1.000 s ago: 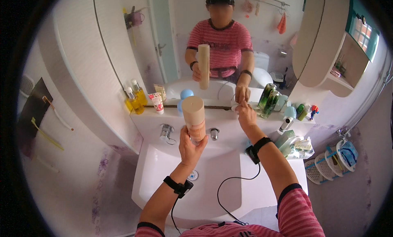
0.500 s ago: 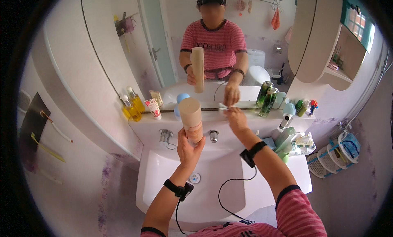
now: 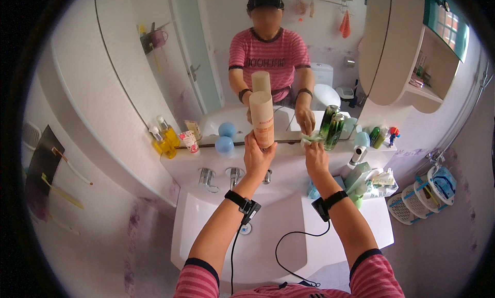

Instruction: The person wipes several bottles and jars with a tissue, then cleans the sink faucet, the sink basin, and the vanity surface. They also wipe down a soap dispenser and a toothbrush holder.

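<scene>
My left hand is closed around the lower part of a tall beige cylindrical bottle with orange print. It holds the bottle upright above the sink, in front of the mirror. A small crumpled white cloth or wipe is pinched in my right hand, at the ledge along the mirror's lower edge. Just right of that hand stands a dark green bottle. A pale blue ball-shaped thing sits on the ledge to the left of the beige bottle.
Yellow pump bottles and a flowered tube stand at the ledge's left end. Chrome taps rise behind the white sink. Toiletries and a green box crowd the right counter. Black cables hang from both wrists.
My left hand has carried the beige bottle to the right, uncovering the blue ball and middle tap. My right hand has slid right along the ledge with the white cloth.
</scene>
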The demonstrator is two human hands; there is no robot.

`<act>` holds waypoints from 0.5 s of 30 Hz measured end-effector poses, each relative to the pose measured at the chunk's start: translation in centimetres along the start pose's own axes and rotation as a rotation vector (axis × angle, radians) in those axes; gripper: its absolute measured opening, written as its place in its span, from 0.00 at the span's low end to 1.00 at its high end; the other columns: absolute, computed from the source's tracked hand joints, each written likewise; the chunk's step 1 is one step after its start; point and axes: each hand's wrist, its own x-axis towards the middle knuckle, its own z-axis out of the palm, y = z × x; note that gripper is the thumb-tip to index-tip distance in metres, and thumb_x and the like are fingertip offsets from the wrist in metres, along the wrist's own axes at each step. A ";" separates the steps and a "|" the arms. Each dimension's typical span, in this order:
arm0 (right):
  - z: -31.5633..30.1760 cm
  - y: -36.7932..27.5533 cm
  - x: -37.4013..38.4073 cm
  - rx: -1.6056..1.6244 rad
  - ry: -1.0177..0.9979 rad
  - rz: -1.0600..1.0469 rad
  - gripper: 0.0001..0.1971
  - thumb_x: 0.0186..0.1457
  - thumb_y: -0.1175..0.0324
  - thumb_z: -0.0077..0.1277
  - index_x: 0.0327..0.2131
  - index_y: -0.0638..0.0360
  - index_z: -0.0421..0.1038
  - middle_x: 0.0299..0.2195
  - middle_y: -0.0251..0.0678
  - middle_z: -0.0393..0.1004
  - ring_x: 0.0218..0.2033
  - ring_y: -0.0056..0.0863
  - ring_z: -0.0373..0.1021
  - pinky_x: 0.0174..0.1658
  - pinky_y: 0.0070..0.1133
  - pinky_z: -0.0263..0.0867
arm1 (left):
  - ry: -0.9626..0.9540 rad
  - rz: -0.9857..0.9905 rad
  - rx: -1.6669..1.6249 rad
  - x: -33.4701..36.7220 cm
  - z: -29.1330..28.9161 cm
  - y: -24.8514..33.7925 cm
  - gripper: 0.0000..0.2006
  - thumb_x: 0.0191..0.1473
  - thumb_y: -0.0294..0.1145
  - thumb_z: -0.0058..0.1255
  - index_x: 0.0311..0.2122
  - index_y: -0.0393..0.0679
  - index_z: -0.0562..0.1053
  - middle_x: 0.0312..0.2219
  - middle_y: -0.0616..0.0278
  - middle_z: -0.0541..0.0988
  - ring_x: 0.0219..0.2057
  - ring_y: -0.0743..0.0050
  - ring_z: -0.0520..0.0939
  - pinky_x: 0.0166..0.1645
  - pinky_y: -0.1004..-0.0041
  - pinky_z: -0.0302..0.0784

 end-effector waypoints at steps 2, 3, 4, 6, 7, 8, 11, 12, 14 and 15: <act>-0.1 0.0 0.0 0.028 -0.007 -0.006 0.12 0.46 0.74 0.47 0.37 0.61 0.70 0.38 0.40 0.67 0.43 0.36 0.65 0.40 0.23 0.69 | 0.010 0.043 0.049 0.6 0.4 -0.4 0.32 0.37 0.34 0.63 0.48 0.37 0.60 0.41 0.51 0.67 0.42 0.49 0.72 0.43 0.61 0.71; 0.0 0.1 0.0 0.030 -0.004 -0.002 0.12 0.46 0.74 0.47 0.37 0.61 0.70 0.38 0.40 0.67 0.43 0.36 0.65 0.40 0.23 0.69 | 0.019 0.083 0.094 0.9 0.6 -0.5 0.33 0.37 0.34 0.63 0.48 0.37 0.60 0.40 0.51 0.67 0.42 0.49 0.71 0.44 0.61 0.70; 0.1 0.2 0.0 0.063 0.002 0.016 0.12 0.46 0.75 0.46 0.38 0.59 0.70 0.38 0.39 0.67 0.42 0.37 0.65 0.39 0.25 0.69 | 0.018 0.088 0.096 1.1 0.8 -0.6 0.33 0.37 0.34 0.63 0.48 0.37 0.60 0.40 0.51 0.67 0.42 0.49 0.71 0.44 0.61 0.70; 0.3 0.2 0.0 0.096 0.011 0.037 0.13 0.46 0.77 0.45 0.38 0.56 0.70 0.37 0.38 0.67 0.41 0.37 0.66 0.37 0.28 0.69 | -0.005 0.032 0.083 1.4 1.0 -0.5 0.35 0.36 0.34 0.65 0.49 0.37 0.60 0.40 0.50 0.67 0.43 0.49 0.70 0.44 0.61 0.69; 0.4 0.1 0.0 0.092 0.008 0.045 0.13 0.46 0.77 0.45 0.38 0.56 0.70 0.37 0.38 0.67 0.41 0.37 0.66 0.37 0.28 0.69 | -0.006 0.037 0.082 1.5 1.0 -0.3 0.35 0.36 0.34 0.65 0.49 0.37 0.60 0.40 0.50 0.67 0.43 0.49 0.70 0.44 0.61 0.69; 0.4 0.1 0.0 0.087 0.005 0.052 0.13 0.45 0.77 0.45 0.37 0.56 0.70 0.37 0.38 0.67 0.41 0.37 0.66 0.37 0.28 0.69 | -0.033 -0.003 0.060 1.5 1.0 -0.2 0.34 0.36 0.33 0.64 0.48 0.35 0.60 0.41 0.49 0.67 0.44 0.51 0.70 0.46 0.61 0.68; 0.2 0.3 -0.1 0.118 -0.022 0.060 0.13 0.45 0.77 0.45 0.37 0.56 0.71 0.37 0.37 0.67 0.42 0.37 0.65 0.38 0.28 0.68 | -0.041 -0.024 0.024 1.3 1.1 0.2 0.34 0.36 0.30 0.64 0.48 0.33 0.59 0.44 0.48 0.66 0.46 0.52 0.69 0.49 0.62 0.67; 0.3 0.5 -0.1 0.117 -0.018 0.063 0.13 0.45 0.77 0.45 0.37 0.56 0.71 0.37 0.37 0.67 0.42 0.37 0.65 0.38 0.28 0.68 | -0.018 -0.006 0.004 1.2 1.4 0.2 0.34 0.35 0.29 0.64 0.48 0.33 0.59 0.44 0.47 0.66 0.46 0.51 0.69 0.49 0.62 0.67; 0.4 1.1 -0.2 0.117 0.050 0.060 0.14 0.44 0.77 0.46 0.37 0.55 0.71 0.36 0.36 0.67 0.43 0.36 0.64 0.38 0.28 0.68 | -0.018 -0.023 -0.001 1.1 2.3 0.3 0.34 0.36 0.28 0.65 0.48 0.33 0.59 0.45 0.48 0.67 0.46 0.52 0.70 0.49 0.63 0.68; 0.4 0.9 -0.4 0.124 0.053 0.058 0.14 0.44 0.77 0.46 0.37 0.55 0.71 0.36 0.36 0.67 0.43 0.36 0.64 0.38 0.28 0.68 | -0.011 -0.046 0.009 1.0 2.5 -0.4 0.33 0.36 0.28 0.65 0.48 0.34 0.59 0.45 0.48 0.67 0.46 0.53 0.71 0.48 0.63 0.69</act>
